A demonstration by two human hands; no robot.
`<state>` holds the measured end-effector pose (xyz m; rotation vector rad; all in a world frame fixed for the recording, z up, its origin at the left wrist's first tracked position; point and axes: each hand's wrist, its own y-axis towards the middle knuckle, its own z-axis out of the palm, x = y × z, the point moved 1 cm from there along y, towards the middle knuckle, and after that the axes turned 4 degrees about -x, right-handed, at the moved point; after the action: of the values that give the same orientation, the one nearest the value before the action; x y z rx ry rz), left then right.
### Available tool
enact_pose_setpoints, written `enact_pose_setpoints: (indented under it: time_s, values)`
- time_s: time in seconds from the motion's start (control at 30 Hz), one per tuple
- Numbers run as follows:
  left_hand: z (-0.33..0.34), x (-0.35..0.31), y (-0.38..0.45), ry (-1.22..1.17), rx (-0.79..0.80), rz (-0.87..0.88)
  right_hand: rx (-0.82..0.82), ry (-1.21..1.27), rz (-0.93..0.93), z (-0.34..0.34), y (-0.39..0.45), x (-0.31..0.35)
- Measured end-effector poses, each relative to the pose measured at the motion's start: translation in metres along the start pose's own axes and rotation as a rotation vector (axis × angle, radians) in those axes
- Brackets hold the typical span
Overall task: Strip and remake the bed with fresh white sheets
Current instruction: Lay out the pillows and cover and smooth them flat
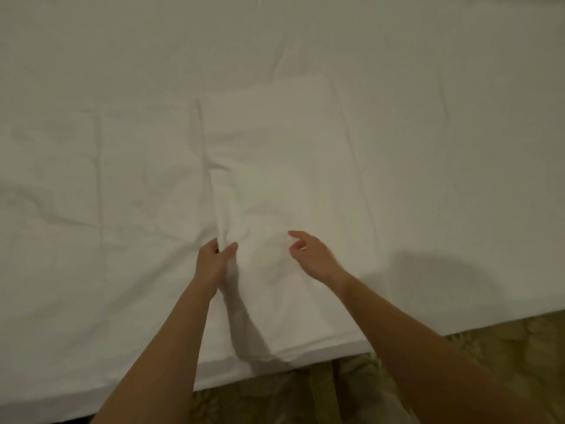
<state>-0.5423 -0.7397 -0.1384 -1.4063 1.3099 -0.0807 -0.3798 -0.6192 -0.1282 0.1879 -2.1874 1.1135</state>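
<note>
A bed covered by a white sheet [428, 117] fills most of the head view. On it lies a folded white sheet [275, 154], partly opened out to the left, reaching the bed's near edge. My left hand [214, 260] pinches the left fold edge of the folded sheet between thumb and fingers. My right hand [312, 255] hovers over the folded sheet a little to the right, fingers loosely bent and holding nothing.
The near edge of the bed [458, 325] runs diagonally across the bottom. Below it is patterned carpet [519, 347], and my legs [360, 390] stand against the bed side.
</note>
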Motion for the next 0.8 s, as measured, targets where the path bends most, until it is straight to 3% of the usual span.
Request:
enact_pose_setpoints:
  time_s: [0.1,0.23,0.33,0.4,0.53,0.67,0.8]
  values:
    - [-0.006,0.002,-0.003,-0.043,-0.009,0.106,-0.094,-0.044,0.009,-0.025,0.003,-0.017]
    - [-0.004,0.039,-0.023,-0.024,0.043,-0.034,-0.194,-0.12,0.042,-0.051,-0.001,-0.032]
    - [-0.004,0.05,-0.04,0.086,0.201,-0.098,-0.468,-0.2,0.056,-0.067,-0.004,-0.05]
    - [-0.009,0.047,-0.043,0.133,0.222,-0.026,-0.569,-0.249,0.198,-0.076,-0.01,-0.064]
    - [-0.015,0.058,-0.05,-0.004,0.163,0.044,-0.437,0.002,0.357,-0.08,-0.023,-0.095]
    - [-0.017,0.105,-0.066,0.166,0.258,-0.031,-0.316,0.061,0.351,-0.08,-0.039,-0.118]
    - [-0.02,0.106,-0.071,0.199,0.238,0.112,-0.287,0.055,0.262,-0.083,-0.049,-0.125]
